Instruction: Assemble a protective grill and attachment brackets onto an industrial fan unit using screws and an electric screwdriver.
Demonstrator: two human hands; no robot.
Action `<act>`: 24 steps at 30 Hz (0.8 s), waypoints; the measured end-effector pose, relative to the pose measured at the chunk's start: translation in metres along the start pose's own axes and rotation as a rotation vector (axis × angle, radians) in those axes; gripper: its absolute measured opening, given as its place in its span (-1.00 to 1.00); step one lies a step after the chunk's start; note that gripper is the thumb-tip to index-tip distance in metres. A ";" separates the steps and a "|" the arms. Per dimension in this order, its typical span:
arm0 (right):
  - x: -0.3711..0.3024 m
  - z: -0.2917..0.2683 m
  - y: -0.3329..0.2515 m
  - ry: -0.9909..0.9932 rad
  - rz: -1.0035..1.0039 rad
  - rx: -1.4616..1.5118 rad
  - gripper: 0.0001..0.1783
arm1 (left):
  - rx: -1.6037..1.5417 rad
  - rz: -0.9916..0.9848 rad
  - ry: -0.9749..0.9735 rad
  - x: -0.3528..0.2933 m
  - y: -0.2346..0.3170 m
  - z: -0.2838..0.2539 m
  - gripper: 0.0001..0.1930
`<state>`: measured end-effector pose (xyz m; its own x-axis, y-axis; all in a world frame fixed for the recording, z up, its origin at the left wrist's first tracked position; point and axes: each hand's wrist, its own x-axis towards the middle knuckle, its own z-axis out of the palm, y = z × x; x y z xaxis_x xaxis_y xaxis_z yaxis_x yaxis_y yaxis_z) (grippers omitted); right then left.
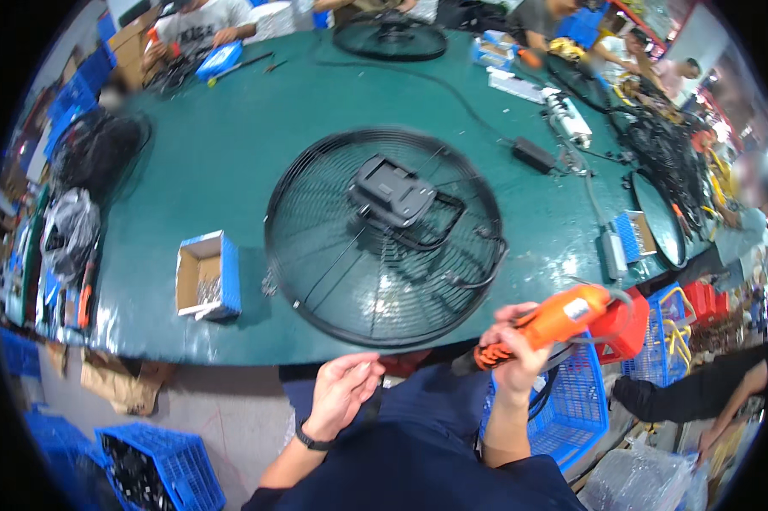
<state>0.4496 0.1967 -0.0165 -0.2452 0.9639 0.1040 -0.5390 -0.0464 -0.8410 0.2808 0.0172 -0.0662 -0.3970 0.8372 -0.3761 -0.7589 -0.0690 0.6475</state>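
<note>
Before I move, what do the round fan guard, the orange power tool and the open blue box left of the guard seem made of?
Fan guard: probably metal wire, black-coated, judging by its thin, even rings.
Orange power tool: likely hard plastic housing, slightly glossy, with a smooth moulded look.
Open blue box: cardboard, apparently printed outside; bare brown inner walls show.

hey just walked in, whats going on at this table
A person's right hand grips an orange power tool. The left hand is half closed near the rim of a round black wire guard; whether it holds something small is unclear. The guard lies on the green table, a dark housing over its middle. An open blue box with small metal parts stands to its left.
</note>
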 end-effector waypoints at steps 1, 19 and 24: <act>-0.002 0.003 -0.003 -0.070 -0.040 0.071 -0.57 | -0.002 0.009 -0.027 0.002 0.000 0.003 -0.78; -0.026 0.057 -0.016 -0.702 -0.401 0.078 -0.48 | -0.383 -0.395 -0.306 0.011 -0.018 0.010 -0.71; -0.025 0.060 -0.014 -0.708 -0.396 0.102 -0.49 | -0.456 -0.413 -0.324 0.011 -0.019 0.008 -0.72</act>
<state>0.4146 0.1578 0.0246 -0.4534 0.5211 0.7231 -0.7552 0.2064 -0.6222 0.2946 0.0323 -0.0773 0.0917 0.9588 -0.2688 -0.9839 0.1287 0.1236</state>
